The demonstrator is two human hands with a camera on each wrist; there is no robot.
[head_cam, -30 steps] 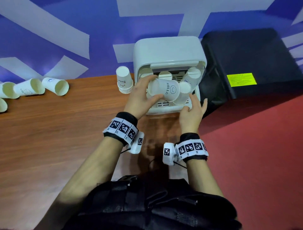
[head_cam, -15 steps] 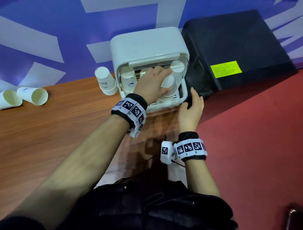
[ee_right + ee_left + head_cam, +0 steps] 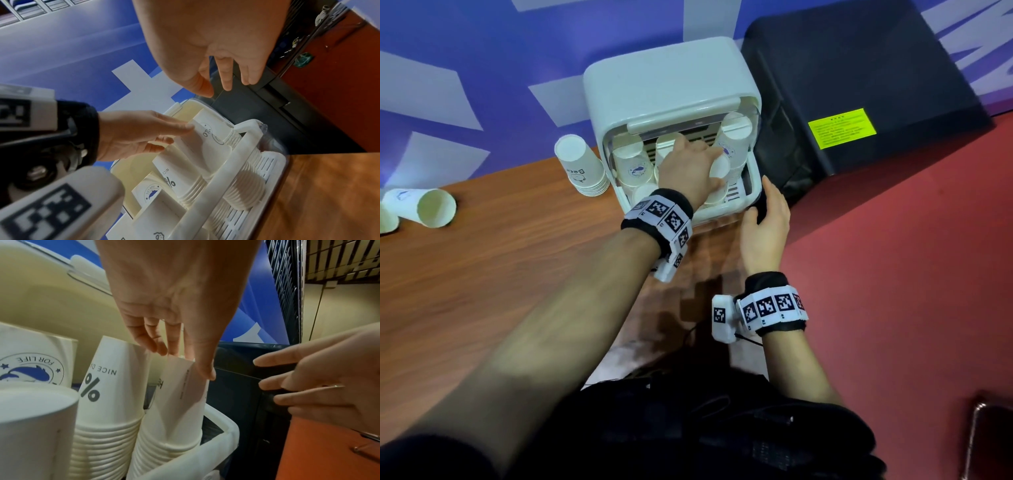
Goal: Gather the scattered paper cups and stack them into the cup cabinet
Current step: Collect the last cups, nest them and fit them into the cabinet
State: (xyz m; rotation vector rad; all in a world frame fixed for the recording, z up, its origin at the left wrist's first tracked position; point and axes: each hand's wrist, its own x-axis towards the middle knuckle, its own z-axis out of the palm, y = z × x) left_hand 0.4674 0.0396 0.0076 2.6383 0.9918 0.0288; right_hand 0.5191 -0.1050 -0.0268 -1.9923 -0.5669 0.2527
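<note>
The white cup cabinet [image 3: 671, 99] stands open at the table's back edge, with several stacks of upside-down paper cups [image 3: 633, 164] inside. My left hand [image 3: 709, 161] reaches into it and pinches the base end of a white paper cup [image 3: 180, 386], which sits upside-down on top of the front right stack [image 3: 166, 449]. The thumb [image 3: 206, 371] lies along the cup's right side and the fingers [image 3: 158, 348] curl behind it. My right hand [image 3: 760, 202] hovers open at the cabinet's front right corner, holding nothing.
A stack of upside-down cups [image 3: 582, 168] stands on the wooden table [image 3: 482, 274] left of the cabinet. Two cups [image 3: 424, 207] lie on their sides at the far left. A black box [image 3: 859, 85] stands right of the cabinet, above a red floor [image 3: 893, 274].
My left hand has turned the cup base-up and lowered it onto the front right stack inside the cabinet. My right hand has stayed near the cabinet's front right corner.
</note>
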